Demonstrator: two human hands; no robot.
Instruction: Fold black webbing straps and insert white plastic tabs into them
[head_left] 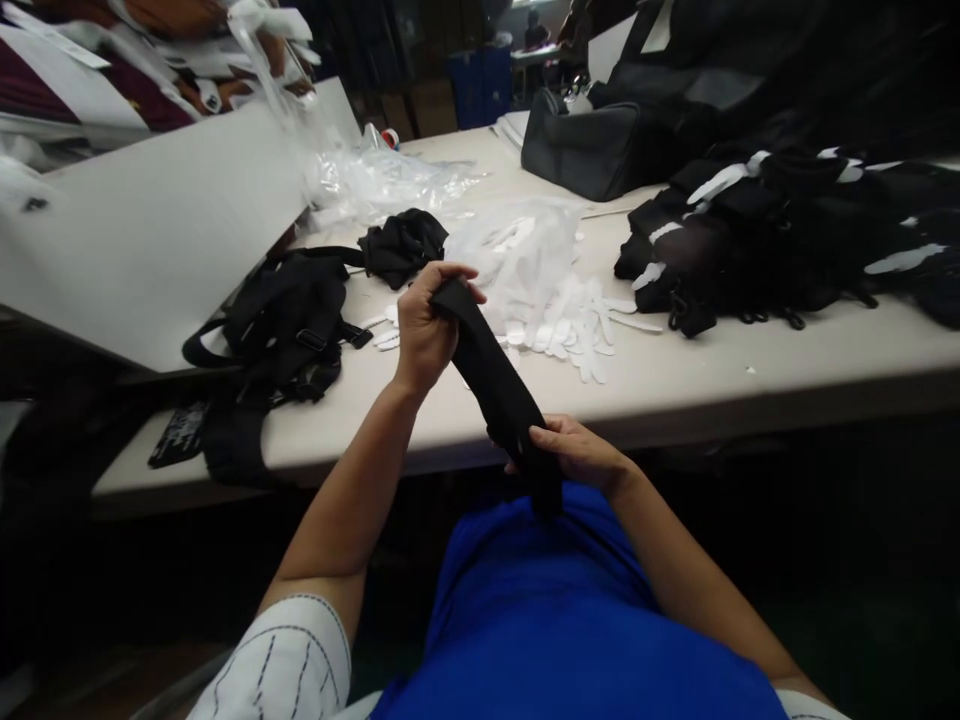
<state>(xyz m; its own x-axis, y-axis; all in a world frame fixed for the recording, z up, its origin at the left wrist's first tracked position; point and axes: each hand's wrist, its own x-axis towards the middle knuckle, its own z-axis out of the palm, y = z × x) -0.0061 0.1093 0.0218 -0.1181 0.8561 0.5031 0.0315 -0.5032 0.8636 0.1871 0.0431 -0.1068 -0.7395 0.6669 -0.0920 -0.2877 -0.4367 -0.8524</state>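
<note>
A wide black strap [491, 372] is stretched between my two hands, slanting down over the table's front edge toward my lap. My left hand [429, 325] is closed around its upper end. Lower down, my right hand [574, 448] pinches the strap, thumb on top and fingers partly hidden beneath. Just beyond the strap, several white paper-like strips [577, 325] lie loose by a clear plastic bag [517, 240]. To the left are a heap of black straps with buckles [289, 315] and a bundled black strap [405, 245].
A big pile of black straps with metal hooks and white strips [750, 240] covers the table's right side. Behind it stands a black bag [577, 150]. Clear plastic wrapping [375, 180] and a white box [157, 235] are at the left. A person [535, 32] is far back.
</note>
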